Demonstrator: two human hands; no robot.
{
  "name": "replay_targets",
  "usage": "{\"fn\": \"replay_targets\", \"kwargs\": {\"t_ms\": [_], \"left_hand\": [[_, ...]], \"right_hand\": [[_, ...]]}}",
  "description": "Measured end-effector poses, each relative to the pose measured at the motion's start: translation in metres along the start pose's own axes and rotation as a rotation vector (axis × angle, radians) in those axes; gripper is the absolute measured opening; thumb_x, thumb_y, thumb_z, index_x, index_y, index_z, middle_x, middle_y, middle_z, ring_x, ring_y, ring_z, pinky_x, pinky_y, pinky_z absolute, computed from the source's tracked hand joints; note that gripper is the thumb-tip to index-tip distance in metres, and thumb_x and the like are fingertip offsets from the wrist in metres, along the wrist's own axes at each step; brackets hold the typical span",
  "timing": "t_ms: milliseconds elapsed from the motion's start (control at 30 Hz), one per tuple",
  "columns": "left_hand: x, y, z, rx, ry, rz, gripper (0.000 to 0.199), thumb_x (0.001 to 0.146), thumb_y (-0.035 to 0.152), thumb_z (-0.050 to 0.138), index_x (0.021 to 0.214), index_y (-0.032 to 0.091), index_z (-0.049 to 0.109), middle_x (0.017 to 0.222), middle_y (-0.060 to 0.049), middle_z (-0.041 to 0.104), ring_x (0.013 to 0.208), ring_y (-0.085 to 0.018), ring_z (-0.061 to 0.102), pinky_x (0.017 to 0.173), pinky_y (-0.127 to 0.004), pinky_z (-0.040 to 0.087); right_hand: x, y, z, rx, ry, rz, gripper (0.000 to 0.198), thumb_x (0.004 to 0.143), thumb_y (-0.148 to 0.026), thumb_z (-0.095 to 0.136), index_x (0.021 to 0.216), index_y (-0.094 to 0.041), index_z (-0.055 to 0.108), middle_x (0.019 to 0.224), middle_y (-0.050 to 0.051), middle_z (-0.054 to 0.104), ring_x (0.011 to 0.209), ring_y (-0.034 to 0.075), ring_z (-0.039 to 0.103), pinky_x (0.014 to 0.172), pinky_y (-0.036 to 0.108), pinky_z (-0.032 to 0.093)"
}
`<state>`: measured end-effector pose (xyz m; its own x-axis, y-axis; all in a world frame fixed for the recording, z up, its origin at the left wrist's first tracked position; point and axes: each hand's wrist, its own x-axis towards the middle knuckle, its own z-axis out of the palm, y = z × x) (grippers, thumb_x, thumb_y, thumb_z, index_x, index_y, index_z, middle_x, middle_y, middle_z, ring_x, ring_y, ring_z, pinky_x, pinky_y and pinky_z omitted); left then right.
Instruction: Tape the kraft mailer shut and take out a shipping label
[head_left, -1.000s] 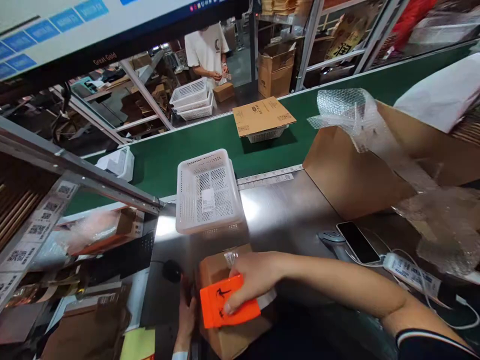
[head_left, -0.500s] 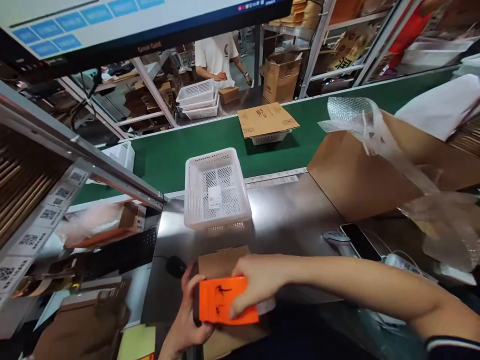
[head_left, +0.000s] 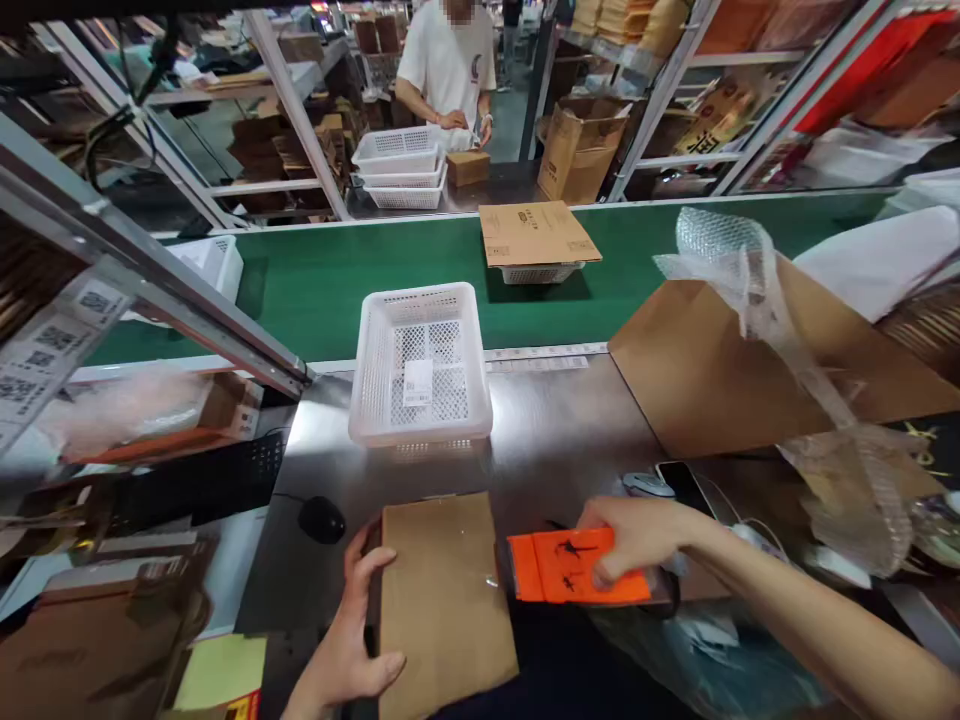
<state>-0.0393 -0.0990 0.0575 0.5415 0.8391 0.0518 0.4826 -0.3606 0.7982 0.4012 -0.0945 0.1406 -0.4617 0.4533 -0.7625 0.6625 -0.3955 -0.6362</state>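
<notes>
A closed brown cardboard box (head_left: 442, 600) lies on the steel table (head_left: 555, 440) right in front of me. My left hand (head_left: 352, 630) grips its left edge, thumb on top. My right hand (head_left: 637, 540) holds an orange tape dispenser (head_left: 574, 567) with black marks just beyond the box's right side, near its upper right corner. A strip of clear tape glints along the box top.
An empty white plastic basket (head_left: 420, 365) sits beyond the box. A green conveyor (head_left: 315, 285) carries a basket covered by flat cardboard (head_left: 536, 235). A large open carton with bubble wrap (head_left: 750, 290) stands right. A phone (head_left: 682, 480), a black mouse (head_left: 321, 520) and a keyboard lie nearby. A person works across the belt.
My right hand has slid the orange dispenser off the box top to its right side. My left hand came up onto the box's left edge. The view tilted downward.
</notes>
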Motion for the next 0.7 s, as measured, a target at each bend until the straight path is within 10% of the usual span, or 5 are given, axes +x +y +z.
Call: {"fn": "replay_targets", "kwargs": {"t_ms": [267,467,567,700], "left_hand": [[-0.008,0.001,-0.007,0.129,0.05,-0.031,0.079,0.087,0.078,0.053,0.148,0.032,0.037,0.164,-0.019,0.025,0.155,-0.046,0.028,0.117,-0.066,0.04],[-0.007,0.0,-0.002,0.162,0.014,-0.031,0.077,0.087,0.073,0.055,0.15,0.032,0.033,0.166,-0.017,0.021,0.157,-0.045,0.025,0.118,-0.064,0.041],[-0.006,0.002,0.001,0.163,0.068,-0.039,0.075,0.087,0.071,0.057,0.148,0.031,0.037,0.169,-0.017,0.019,0.159,-0.044,0.022,0.122,-0.065,0.035],[0.005,0.022,0.002,0.252,0.128,0.003,0.054,0.087,0.057,0.059,0.133,0.028,0.067,0.176,-0.007,0.021,0.161,-0.043,0.02,0.131,-0.065,0.012]], "right_hand": [[0.0,0.008,-0.007,-0.103,0.058,-0.031,0.028,0.064,-0.044,0.068,0.059,-0.022,0.052,0.059,-0.003,0.051,0.056,0.015,0.046,0.05,0.027,0.031],[0.034,-0.021,0.033,-0.415,0.191,-0.011,0.032,0.076,-0.048,0.071,0.065,-0.018,0.067,0.066,0.007,0.064,0.066,0.027,0.065,0.058,0.034,0.045],[0.053,-0.015,0.053,-0.707,0.376,0.041,0.012,0.073,-0.022,0.076,0.082,-0.013,0.078,0.086,0.019,0.075,0.085,0.041,0.073,0.074,0.047,0.053],[0.082,0.026,0.042,-0.525,0.553,0.092,0.019,0.081,-0.03,0.074,0.088,-0.012,0.078,0.092,0.021,0.076,0.093,0.044,0.073,0.081,0.05,0.055]]}}
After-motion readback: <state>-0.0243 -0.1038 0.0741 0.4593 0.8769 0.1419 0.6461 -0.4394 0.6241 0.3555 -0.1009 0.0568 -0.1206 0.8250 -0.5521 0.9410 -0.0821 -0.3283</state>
